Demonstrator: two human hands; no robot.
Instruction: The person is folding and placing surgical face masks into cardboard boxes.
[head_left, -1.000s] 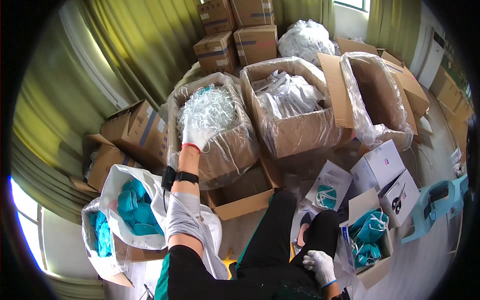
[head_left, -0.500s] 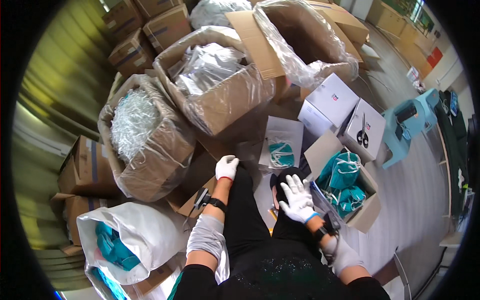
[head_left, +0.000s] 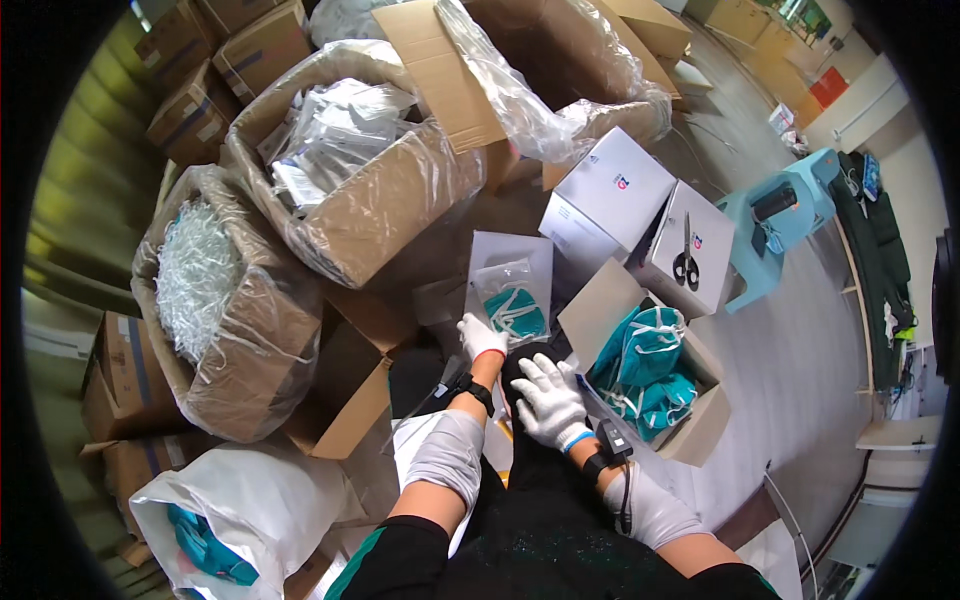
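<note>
My left hand point(head_left: 482, 338), in a white glove, reaches to the lower left corner of a clear plastic bag point(head_left: 516, 272) holding teal face masks point(head_left: 515, 312) with white straps. Its fingers look slightly apart, and I see nothing held; whether they touch the bag is hard to tell. Under the bag is a white box point(head_left: 482, 250). My right hand point(head_left: 550, 402), also gloved, rests palm down on my dark-clothed leg with fingers spread. Right of it, an open carton point(head_left: 708, 425) is filled with loose teal masks point(head_left: 650, 365).
Black scissors point(head_left: 687, 262) lie on a closed white box point(head_left: 650, 240), beside another white box point(head_left: 590, 200). Large plastic-lined cartons stand ahead, one with white straps point(head_left: 195, 275), one with clear packets point(head_left: 340, 140). A white sack point(head_left: 270, 480) sits at left, a blue stool point(head_left: 775, 215) at right.
My left hand has left my knee and moved forward and right to the bag of masks. My right hand stays spread on my leg. The whole view has shifted as my head turned.
</note>
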